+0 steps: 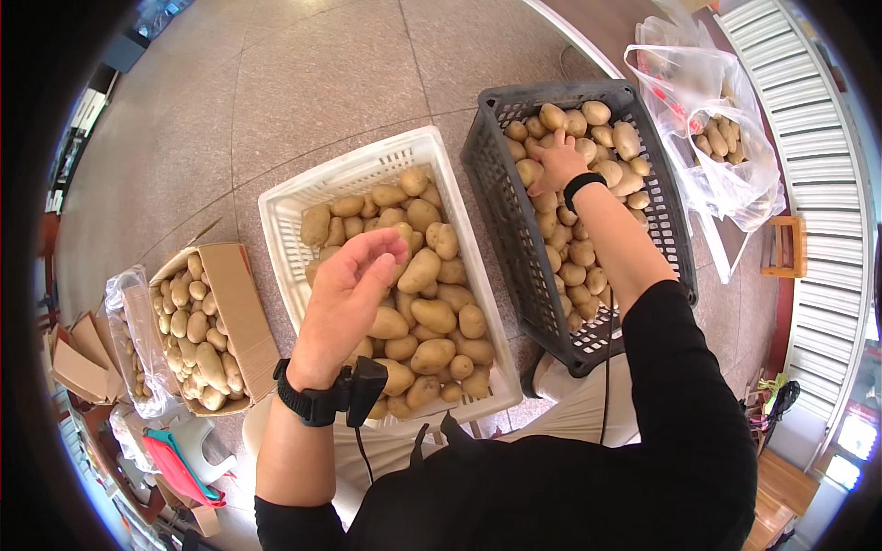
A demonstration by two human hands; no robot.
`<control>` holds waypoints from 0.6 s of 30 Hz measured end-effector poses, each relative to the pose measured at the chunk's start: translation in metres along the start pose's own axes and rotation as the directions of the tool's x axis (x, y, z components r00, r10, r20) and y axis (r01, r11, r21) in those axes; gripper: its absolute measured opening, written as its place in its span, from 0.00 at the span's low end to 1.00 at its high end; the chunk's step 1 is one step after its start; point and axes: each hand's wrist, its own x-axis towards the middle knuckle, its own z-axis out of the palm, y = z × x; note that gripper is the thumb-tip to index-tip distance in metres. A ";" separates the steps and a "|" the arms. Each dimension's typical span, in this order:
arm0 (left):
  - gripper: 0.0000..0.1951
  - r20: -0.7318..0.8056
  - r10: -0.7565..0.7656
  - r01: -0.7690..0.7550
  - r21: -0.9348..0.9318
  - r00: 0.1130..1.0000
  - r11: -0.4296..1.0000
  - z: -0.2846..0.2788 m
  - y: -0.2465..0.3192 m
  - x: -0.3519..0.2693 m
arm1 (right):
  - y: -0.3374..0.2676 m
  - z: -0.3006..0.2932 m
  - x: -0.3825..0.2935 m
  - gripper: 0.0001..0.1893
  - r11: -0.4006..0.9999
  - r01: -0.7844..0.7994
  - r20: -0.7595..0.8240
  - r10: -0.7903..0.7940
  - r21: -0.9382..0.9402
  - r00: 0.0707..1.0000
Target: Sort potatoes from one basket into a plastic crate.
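My left hand (351, 296) hovers over the white plastic crate (275, 241), its fingers curled and the thumb apart from them. I see no potato in it, though part of the palm is turned away. Many potatoes (434, 315) fill much of that crate. To the right stands a black plastic crate (503, 227), also holding potatoes (582, 252). My right hand (559, 164) lies on the potatoes near its far end, palm down with the fingers spread. Whether a potato is gripped beneath the palm cannot be told.
At the left, a cardboard box (248, 310) of potatoes stands beside a clear plastic bag (148, 344). Plastic bags (730, 82) with potatoes lie at the upper right, near a small wooden stool (799, 246). A cable (608, 386) hangs by my right arm.
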 end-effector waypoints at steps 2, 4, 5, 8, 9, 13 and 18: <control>0.16 0.016 0.002 -0.002 0.007 1.000 1.000 0.003 -0.003 0.003 | 0.000 0.004 0.002 0.40 0.999 -0.036 -0.016 0.036 0.027 0.999; 0.16 0.016 -0.008 0.008 0.035 1.000 0.999 0.004 -0.005 0.005 | 0.004 0.006 0.004 0.40 0.994 -0.067 -0.063 0.072 0.083 0.995; 0.16 0.025 0.001 -0.002 0.033 1.000 0.999 0.004 -0.006 0.004 | 0.007 0.006 0.006 0.40 0.994 -0.066 -0.067 0.072 0.089 0.995; 0.16 0.016 -0.016 0.015 0.025 1.000 1.000 0.003 -0.006 0.002 | 0.014 0.009 0.008 0.39 0.987 -0.019 -0.011 0.021 0.160 1.000; 0.16 0.014 -0.012 0.012 0.054 1.000 0.998 0.002 -0.005 0.002 | 0.013 0.015 0.005 0.37 0.983 -0.009 -0.108 0.029 0.184 0.994; 0.15 -0.009 -0.002 0.002 0.026 1.000 1.000 -0.005 -0.002 -0.001 | 0.015 0.033 -0.003 0.34 0.945 -0.006 -0.221 0.083 0.328 0.972; 0.15 -0.009 -0.007 0.006 -0.161 1.000 0.987 -0.016 -0.004 -0.002 | 0.025 0.023 -0.029 0.28 0.567 0.095 -0.312 0.300 0.818 0.901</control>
